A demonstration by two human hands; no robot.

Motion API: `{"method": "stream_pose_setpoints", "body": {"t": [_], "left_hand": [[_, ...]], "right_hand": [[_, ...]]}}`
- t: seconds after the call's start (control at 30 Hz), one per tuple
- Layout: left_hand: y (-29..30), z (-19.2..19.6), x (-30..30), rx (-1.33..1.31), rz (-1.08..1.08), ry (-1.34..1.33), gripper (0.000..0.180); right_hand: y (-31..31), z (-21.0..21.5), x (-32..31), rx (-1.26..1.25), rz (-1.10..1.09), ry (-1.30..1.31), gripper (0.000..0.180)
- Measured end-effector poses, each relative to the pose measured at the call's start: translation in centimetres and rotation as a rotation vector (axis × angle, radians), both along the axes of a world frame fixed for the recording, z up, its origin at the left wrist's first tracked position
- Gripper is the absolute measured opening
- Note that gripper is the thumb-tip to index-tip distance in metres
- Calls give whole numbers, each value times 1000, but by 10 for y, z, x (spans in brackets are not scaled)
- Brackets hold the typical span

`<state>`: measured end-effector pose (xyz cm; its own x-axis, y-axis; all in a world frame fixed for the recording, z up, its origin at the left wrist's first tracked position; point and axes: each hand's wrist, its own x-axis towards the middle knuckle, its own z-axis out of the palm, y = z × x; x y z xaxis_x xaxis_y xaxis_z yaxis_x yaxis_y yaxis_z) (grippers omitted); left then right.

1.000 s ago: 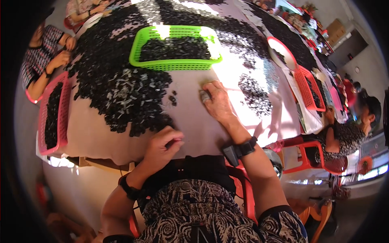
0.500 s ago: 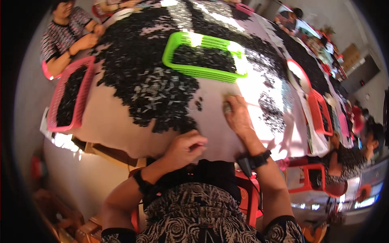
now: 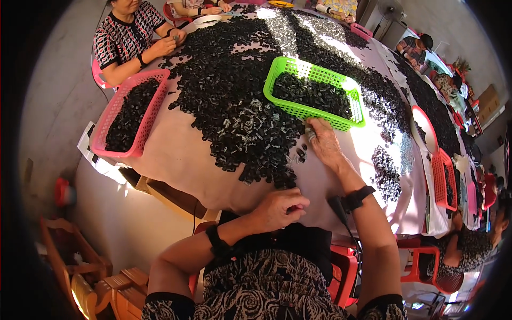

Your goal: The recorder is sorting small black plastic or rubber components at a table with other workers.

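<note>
right hand (image 3: 321,143) lies flat on the pink table cover (image 3: 176,160), fingers together and stretched toward 12 o'clock, tips touching the near rim of the green basket (image 3: 349,120). a few loose black parts (image 3: 300,154) sit just beside it at 9 o'clock – closer to this hand than the other. the big black pile (image 3: 234,101) spreads on at 10 o'clock. left hand (image 3: 281,207) hangs at the table's near edge, curled into a loose fist; cannot tell if it holds anything. both forearms come up from 6 o'clock – right nearly straight, left bent in across the body.
</note>
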<state>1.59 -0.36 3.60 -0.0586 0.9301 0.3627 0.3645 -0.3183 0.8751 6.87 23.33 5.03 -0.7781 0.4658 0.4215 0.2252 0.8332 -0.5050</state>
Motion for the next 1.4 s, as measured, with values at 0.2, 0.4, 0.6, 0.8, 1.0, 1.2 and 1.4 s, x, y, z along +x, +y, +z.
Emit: {"method": "stream_pose_setpoints", "body": {"t": [0.2,0.4,0.6,0.8,1.0,1.2,1.4], "left_hand": [[-1,-1,0,3,-13,-15,16],[0,-2,0,9,-18,-11,16],[0,2,0,-13,-24,-11,16],[0,0,1,-11,-19,-16,17],[0,0,2,-5,-17,-11,17],[0,-1,2,5,-10,-5,17],[0,0,2,1,-1,6,17]], "right_hand": [[-11,-7,-27,205,-30,21,25],[-10,-18,-26,141,-27,89,26],[-13,-16,-35,100,-43,145,25],[-18,-15,-43,126,-74,101,21],[-21,-24,-48,115,-127,157,19],[-23,-21,-42,104,-51,153,18],[-20,-22,-24,38,95,192,23]]}}
